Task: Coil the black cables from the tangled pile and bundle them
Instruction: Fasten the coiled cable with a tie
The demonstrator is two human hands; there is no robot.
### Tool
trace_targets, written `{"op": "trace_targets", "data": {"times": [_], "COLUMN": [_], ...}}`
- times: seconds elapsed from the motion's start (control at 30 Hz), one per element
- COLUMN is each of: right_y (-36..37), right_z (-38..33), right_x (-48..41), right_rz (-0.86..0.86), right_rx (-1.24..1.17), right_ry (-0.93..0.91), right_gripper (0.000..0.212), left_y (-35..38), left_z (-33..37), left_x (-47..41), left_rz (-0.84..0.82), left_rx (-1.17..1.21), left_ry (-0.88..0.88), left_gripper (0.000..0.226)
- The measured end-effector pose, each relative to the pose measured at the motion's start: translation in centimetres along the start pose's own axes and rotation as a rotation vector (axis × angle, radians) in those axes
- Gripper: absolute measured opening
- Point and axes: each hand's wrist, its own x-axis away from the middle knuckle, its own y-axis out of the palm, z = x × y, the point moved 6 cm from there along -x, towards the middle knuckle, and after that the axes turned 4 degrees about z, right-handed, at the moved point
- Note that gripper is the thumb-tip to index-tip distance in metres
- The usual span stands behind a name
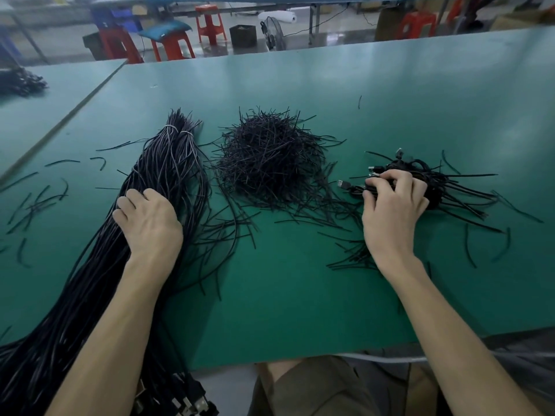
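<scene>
A long bundle of black cables point(168, 163) lies on the green table point(300, 295) at the left, tied near its far end and hanging over the near edge. My left hand point(147, 223) rests on this bundle with fingers curled into the strands. In the middle sits a heap of short black tie wires point(270, 163). At the right lies a pile of coiled cables with USB plugs point(432, 181). My right hand point(393, 202) grips a coiled cable at the left side of that pile.
Loose short ties point(39, 202) are scattered at the table's left, and more lie around the right pile. Another dark cable pile point(21, 82) sits on the neighbouring table far left. Red stools point(210, 24) and a fan point(271, 33) stand beyond the far edge.
</scene>
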Motion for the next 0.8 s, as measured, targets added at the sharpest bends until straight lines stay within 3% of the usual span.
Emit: {"op": "trace_targets", "data": {"times": [0.33,0.43,0.53,0.67,0.8], "right_y": [-0.7,-1.0,-1.0,-1.5,-0.7], "right_z": [0.0,-0.3,-1.2,-4.3,-10.3], "right_x": [-0.2,-0.2,0.1,1.6,5.3], "right_rz": [0.038,0.051,0.023,-0.013,-0.189], "right_rx": [-0.062,-0.050,-0.017,-0.097,-0.215], "right_ry": [0.032,0.020,-0.003,-0.190,-0.457], "right_gripper": [0.015,0.016,0.017,0.023,0.041], "left_y": [-0.7,-0.6,0.0,0.2,-0.8], "left_z": [0.2,1.9,4.4,5.8,6.4], "left_x": [0.5,1.3,2.6,3.3,3.9], "left_rz": [0.082,0.078,-0.103,-0.198,-0.297], "left_rx": [0.095,0.294,0.599,0.757,0.865], "left_ry": [0.008,0.112,0.251,0.409,0.515], "left_gripper": [0.022,0.019,0.016,0.015,0.011]}}
